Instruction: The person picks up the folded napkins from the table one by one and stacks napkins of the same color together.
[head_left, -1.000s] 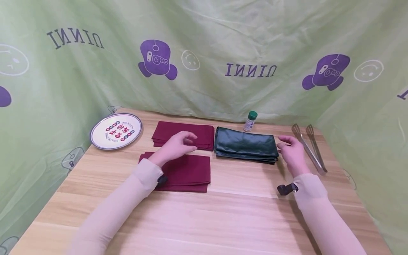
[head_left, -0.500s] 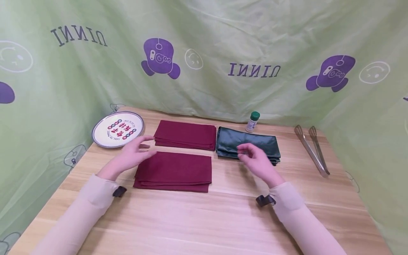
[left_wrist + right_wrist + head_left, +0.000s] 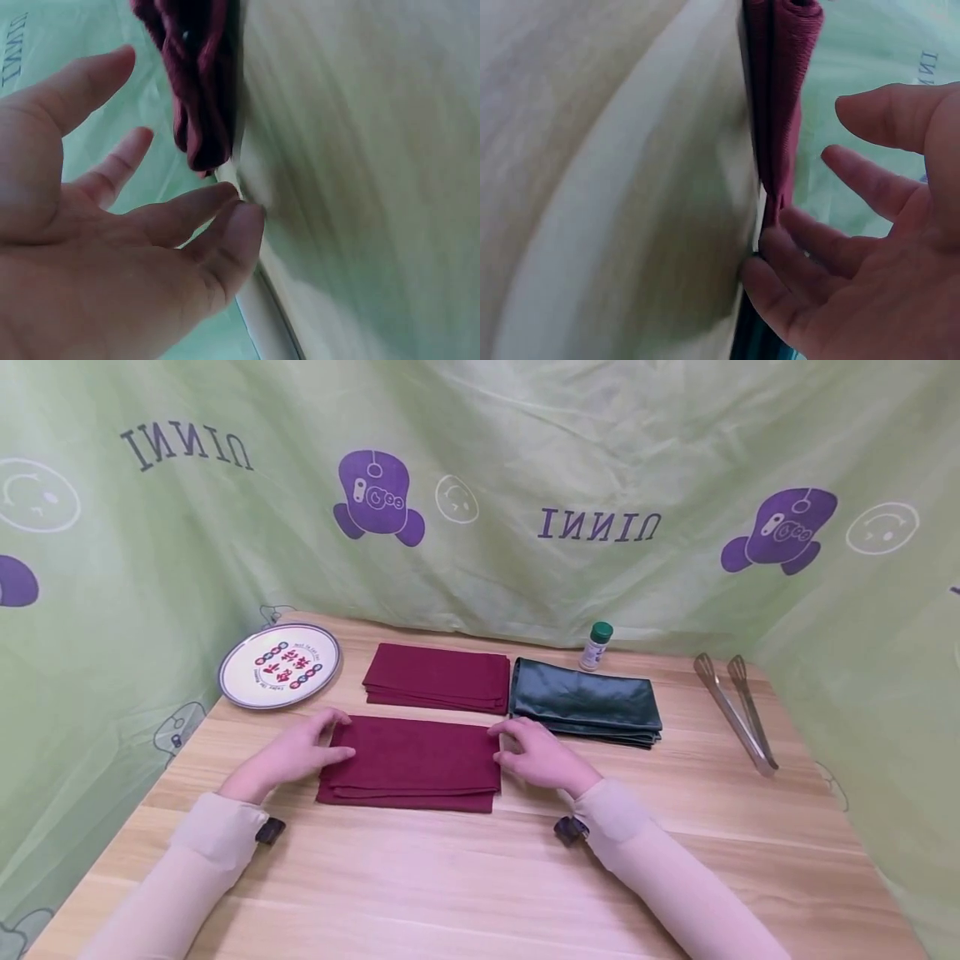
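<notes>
a pale wood-grain tabletop (image 3: 420, 885) was seen, with a round, blue-rimmed white plate (image 3: 238, 672) set at its far left and a pair of metal tongs (image 3: 735, 718) laid at its right. between them a farther red cloth (image 3: 435, 677) was placed, folded, just beside a folded dark green cloth (image 3: 585, 695). a nearer red cloth (image 3: 420, 756) was laid in front, and a green-capped bottle (image 3: 592, 656) was stood behind the green one.
</notes>
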Action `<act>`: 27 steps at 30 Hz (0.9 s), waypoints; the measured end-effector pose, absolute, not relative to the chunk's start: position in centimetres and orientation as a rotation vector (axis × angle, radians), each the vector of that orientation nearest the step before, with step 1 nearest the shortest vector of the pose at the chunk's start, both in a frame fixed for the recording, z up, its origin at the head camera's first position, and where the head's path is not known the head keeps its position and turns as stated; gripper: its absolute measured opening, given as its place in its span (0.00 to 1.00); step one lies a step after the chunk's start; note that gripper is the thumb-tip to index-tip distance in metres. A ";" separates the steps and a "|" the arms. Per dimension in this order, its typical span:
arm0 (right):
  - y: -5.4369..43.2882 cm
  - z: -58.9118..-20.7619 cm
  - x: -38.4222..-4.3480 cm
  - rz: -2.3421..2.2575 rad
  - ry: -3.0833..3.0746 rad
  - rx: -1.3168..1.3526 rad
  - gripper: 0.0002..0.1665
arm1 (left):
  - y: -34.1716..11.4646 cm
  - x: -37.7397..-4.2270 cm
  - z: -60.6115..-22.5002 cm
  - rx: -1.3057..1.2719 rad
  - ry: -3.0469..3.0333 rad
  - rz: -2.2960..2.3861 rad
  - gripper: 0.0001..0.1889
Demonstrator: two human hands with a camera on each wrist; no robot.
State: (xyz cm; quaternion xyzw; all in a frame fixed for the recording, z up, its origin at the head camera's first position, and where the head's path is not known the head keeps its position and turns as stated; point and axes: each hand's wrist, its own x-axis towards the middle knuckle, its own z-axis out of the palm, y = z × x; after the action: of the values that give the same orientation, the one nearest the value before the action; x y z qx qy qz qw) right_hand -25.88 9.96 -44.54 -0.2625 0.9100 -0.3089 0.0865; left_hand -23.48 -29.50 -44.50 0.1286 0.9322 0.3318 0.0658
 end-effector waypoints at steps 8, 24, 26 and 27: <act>9.0 -45.0 -25.9 -0.689 2.728 -0.824 0.26 | -29.1 -23.0 -44.8 0.471 2.820 0.894 0.23; 8.3 -45.1 -25.7 -1.148 2.630 -0.623 0.22 | -29.9 -22.7 -45.0 0.301 2.549 1.419 0.27; 8.3 -45.0 -25.6 -1.240 2.584 -0.588 0.23 | -29.7 -22.6 -44.8 0.300 2.526 1.465 0.27; 8.3 -44.9 -25.5 -1.289 2.557 -0.565 0.24 | -29.6 -22.6 -44.8 0.299 2.520 1.478 0.27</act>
State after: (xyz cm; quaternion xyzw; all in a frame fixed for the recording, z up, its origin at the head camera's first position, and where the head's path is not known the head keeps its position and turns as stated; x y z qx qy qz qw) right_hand -25.54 8.31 -44.94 -0.1924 0.8706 -0.4390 0.1111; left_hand -22.65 -29.60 -44.78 0.1014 0.8536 0.5007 0.1020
